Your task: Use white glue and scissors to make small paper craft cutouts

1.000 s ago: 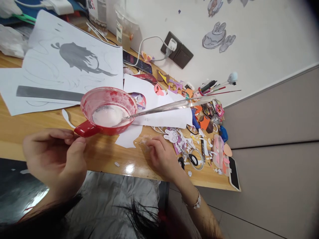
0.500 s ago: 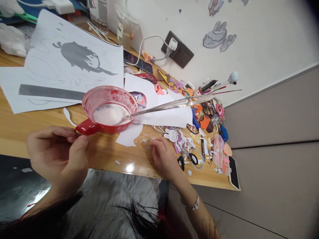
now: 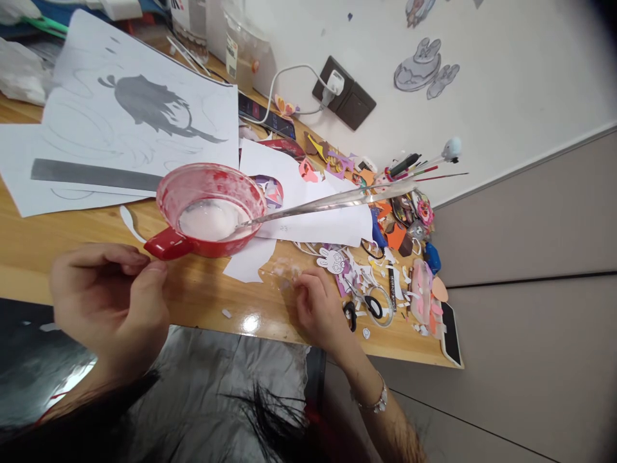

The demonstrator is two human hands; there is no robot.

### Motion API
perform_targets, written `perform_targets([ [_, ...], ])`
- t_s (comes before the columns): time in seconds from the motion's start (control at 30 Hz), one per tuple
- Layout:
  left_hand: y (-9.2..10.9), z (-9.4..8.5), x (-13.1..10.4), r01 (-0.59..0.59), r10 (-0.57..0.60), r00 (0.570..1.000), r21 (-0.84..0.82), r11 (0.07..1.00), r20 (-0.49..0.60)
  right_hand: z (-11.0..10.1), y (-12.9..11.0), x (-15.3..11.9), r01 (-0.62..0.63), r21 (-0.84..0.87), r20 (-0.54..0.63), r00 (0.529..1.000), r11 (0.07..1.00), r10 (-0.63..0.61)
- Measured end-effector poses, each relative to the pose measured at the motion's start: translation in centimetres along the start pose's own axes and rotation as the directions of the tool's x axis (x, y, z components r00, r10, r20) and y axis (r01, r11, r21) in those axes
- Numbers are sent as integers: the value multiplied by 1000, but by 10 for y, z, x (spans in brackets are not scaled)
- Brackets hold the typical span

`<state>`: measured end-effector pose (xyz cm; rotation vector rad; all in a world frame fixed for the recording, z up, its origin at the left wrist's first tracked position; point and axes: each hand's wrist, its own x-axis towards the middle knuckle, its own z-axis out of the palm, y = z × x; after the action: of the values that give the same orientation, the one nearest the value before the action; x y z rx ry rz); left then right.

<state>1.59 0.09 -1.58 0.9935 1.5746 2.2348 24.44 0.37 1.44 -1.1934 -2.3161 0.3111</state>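
While the red bowl (image 3: 212,248) stands near the edge of the counter (image 3: 202,302), part full of white liquid (image 3: 208,220), care is best given first to its handle (image 3: 166,245). The fingertips and thumb of the left hand (image 3: 108,302) are gathered loosely at the handle's end — whether it is truly pinched or merely touched cannot be told from this angle. A hold further along the handle would probably give better control, since leverage is lost when only the tip is taken. The bowl should be kept level, and moved slowly if at all, because a long metal tool (image 3: 313,209) is leaned over its rim with the lower end in the liquid (a jolt could well make it swing or flick drops). Its upper end reaches out above the white paper (image 3: 313,225), so drips there would be best avoided. The right hand (image 3: 318,305) is curled on or just above the counter, with nothing visible in it — though its fingertips are partly hidden. Beside it a pale, glossy smear (image 3: 284,270) is seen; the rabbit cutout (image 3: 330,261) and scissors (image 3: 373,307) should be spared any wet fingers.
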Motion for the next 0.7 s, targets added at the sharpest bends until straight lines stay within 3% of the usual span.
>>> perform_targets([
  [0.3, 1, 0, 0, -23, 24, 999, -26, 999, 41, -4, 0, -3, -53, 60, -77, 995, 997, 57],
  [0.5, -10, -4, 5, -59, 86, 980, -151, 987, 178, -15, 1, 5, -67, 73, -186, 979, 995, 80],
  [0.6, -13, -5, 8, -71, 115, 973, -215, 974, 198, -29, -18, 18, 60, 92, -192, 981, 994, -41],
  [0.7, -16, -6, 9, -36, 88, 969, -219, 975, 231, -39, -63, 23, 205, 105, -101, 976, 973, -195],
])
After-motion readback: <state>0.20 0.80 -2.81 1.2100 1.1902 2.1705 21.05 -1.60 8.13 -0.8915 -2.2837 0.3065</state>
